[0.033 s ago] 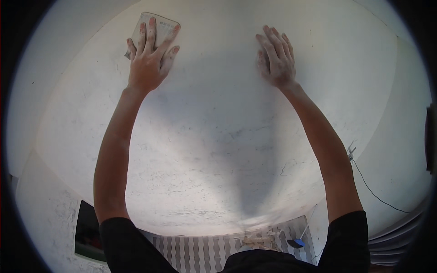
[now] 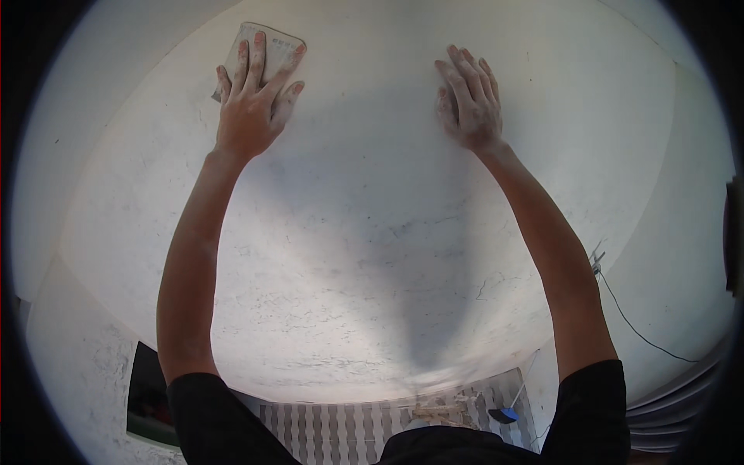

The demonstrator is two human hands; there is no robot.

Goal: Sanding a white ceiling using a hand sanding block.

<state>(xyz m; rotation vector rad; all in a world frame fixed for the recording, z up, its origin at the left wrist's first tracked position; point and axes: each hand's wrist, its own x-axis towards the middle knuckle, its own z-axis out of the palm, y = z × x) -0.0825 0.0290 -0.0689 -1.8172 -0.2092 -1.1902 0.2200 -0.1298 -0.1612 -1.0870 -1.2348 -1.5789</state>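
My left hand lies against the white wall, fingers spread and stretched upward. Under its fingers is a pale grey sheet of sandpaper, pressed flat, with faint print on its back and a slightly bent lower left corner. The thumb rests off the sheet's right side. At about the same height, well to the right, my right hand is open on the wall with nothing in it, its fingers stretched and fairly close together. White dust coats both hands.
Lower down, the wall carries dark scratch marks. A dark screen-like panel is at lower left. Below are a grey patterned floor, a wooden object and a blue brush head. At right, a thin cable hangs near grey draped cloth.
My left hand and forearm have shifted very slightly to the left, the sheet hardly moving. My right hand stays almost in the same place.
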